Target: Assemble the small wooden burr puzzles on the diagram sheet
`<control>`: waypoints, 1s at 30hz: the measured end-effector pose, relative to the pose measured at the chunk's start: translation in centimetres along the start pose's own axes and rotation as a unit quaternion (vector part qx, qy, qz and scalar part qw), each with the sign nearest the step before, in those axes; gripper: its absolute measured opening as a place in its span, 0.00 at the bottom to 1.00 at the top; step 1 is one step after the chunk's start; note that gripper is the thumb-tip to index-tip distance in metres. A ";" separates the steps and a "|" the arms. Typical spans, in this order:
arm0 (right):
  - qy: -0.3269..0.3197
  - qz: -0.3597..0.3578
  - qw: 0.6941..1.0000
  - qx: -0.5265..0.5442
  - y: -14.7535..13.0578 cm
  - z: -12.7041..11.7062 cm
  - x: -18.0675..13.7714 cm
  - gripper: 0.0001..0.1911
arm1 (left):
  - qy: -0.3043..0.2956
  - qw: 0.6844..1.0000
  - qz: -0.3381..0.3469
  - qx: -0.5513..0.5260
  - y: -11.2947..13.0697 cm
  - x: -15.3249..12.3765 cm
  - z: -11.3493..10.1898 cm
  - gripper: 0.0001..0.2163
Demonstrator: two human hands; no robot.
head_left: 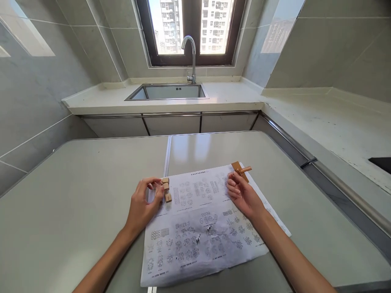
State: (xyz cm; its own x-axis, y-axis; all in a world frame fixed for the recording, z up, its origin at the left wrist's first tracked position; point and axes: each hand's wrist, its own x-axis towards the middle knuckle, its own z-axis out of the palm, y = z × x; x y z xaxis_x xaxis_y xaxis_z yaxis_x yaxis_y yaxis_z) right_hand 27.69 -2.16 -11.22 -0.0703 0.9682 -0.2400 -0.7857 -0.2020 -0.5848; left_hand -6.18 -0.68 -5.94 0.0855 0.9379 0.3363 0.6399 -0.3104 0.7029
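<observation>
A sheet of white paper (198,207) printed with rows of small patterns lies creased on the table. At its upper left corner, several small wooden blocks (168,197) stand in a short row. My left hand (146,201) is curved about the upper blocks, thumb and fingertips closed on one of them. Over the upper right part of the paper is my right hand (242,195), its fingers curled in and closed. Its thumb and forefinger touch or nearly touch a flat brown piece (244,176) with a short wooden stick (246,169) across it. What those fingers hold is hidden.
Two small dark-and-white bits (198,238) sit on the paper's lower half. The pale table (91,183) has a seam down its middle. Beyond it are a white counter (229,91), a sink (171,99), a tap (193,61) and a window. A metal rail (345,189) runs along the right.
</observation>
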 end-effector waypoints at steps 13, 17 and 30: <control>-0.003 0.024 0.993 -0.114 0.7 1.4 -1.1 0.15 | -0.150 0.979 0.096 0.097 -3.6 0.8 0.0 0.41; 0.001 0.023 0.990 -0.142 0.6 1.5 -1.3 0.16 | -0.148 0.980 0.087 0.104 -3.8 0.6 -0.2 0.40; -0.005 0.015 0.981 -0.194 0.9 1.7 -1.3 0.18 | -0.183 0.964 0.170 0.091 -0.5 -1.8 1.9 0.40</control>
State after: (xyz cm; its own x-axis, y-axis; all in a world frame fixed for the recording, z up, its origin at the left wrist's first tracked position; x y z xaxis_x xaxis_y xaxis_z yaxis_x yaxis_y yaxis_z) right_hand 26.00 -3.31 -10.12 -0.0975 0.9619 -0.2553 -0.4900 -0.2697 -0.8290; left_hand -5.22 -1.90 -8.03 0.5566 0.7890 0.2602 0.6480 -0.6082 0.4585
